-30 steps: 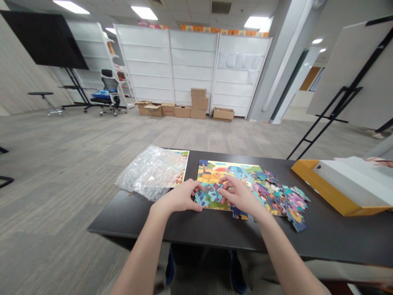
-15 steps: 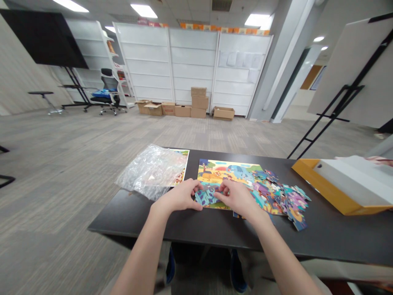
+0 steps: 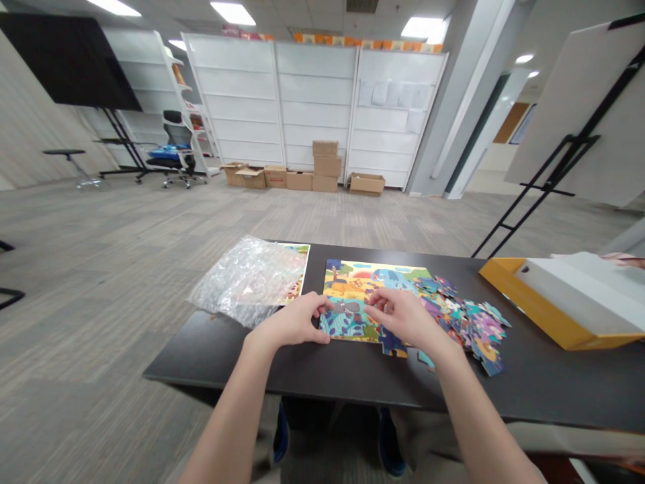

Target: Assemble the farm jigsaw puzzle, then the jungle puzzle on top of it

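A jigsaw puzzle [image 3: 347, 288] with cartoon animals lies flat on the dark table, a grey hippo in its lower part. At its lower left edge rests my left hand [image 3: 295, 320], thumb and forefinger apart against the border, other fingers curled. My right hand [image 3: 403, 317] is over the puzzle's right part, just right of the hippo; a small gap shows between thumb and forefinger, with no piece visible there. Loose puzzle pieces [image 3: 481, 326] are heaped to the right, partly overlapping the picture. Some dark blue pieces [image 3: 393, 344] sit at the puzzle's lower edge, below my right hand.
Left of the puzzle, clear plastic wrap [image 3: 244, 279] covers part of a printed picture sheet [image 3: 297, 265]. A yellow and white box [image 3: 564, 309] stands at the table's right. Beyond the dark table [image 3: 226, 359] are cardboard boxes [image 3: 326, 168], shelving and an easel-like stand [image 3: 547, 178].
My right hand has moved right, off the hippo area, and its fingers have opened slightly. The hippo picture now shows uncovered. My left hand stays at the puzzle's left edge.
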A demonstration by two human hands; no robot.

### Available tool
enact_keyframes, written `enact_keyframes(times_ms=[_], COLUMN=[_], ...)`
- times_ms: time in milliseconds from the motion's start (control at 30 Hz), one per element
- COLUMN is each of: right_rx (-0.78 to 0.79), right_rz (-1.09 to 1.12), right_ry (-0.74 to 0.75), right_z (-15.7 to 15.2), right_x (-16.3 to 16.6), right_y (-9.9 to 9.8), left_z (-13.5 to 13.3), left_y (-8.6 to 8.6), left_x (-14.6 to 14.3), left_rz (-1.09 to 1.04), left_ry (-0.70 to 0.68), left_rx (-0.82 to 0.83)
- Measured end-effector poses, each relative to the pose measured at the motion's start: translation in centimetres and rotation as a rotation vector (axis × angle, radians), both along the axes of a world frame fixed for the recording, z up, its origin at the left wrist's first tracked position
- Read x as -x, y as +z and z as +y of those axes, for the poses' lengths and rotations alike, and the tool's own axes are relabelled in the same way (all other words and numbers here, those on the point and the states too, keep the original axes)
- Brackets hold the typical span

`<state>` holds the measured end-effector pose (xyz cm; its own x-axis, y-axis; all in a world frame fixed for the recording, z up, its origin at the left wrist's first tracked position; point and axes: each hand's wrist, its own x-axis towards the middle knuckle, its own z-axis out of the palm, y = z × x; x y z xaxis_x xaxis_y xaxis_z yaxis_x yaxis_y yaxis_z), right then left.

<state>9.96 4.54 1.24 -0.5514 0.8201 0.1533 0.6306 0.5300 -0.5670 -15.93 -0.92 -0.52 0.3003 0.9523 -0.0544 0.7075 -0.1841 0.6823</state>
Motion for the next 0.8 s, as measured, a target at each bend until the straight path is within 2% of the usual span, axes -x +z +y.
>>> enact_keyframes(times_ms=[200, 367, 533, 800], right_rx=[0.082, 0.193, 0.32, 0.3], right_rz=[-0.08, -0.105, -0.138, -0.282], right_ry=[-0.01, -0.027, -0.015, -0.031], right_z=[0.7, 0.8, 0.7, -0.1], right_x=[-3.4, -4.6, -5.5, -4.8], right_y=[1.0, 1.7, 1.4, 0.8], left_z=[-0.1, -0.2, -0.2, -0.1], left_y=[0.2, 0.6, 0.9, 0.8], left_x=[0.0, -0.2, -0.2, -0.2], left_rz=[0.003, 0.015, 0.042, 0.063], left_ry=[-0.001, -0.001, -0.009, -0.014], left_rx=[0.02, 0.025, 0.033, 0.019])
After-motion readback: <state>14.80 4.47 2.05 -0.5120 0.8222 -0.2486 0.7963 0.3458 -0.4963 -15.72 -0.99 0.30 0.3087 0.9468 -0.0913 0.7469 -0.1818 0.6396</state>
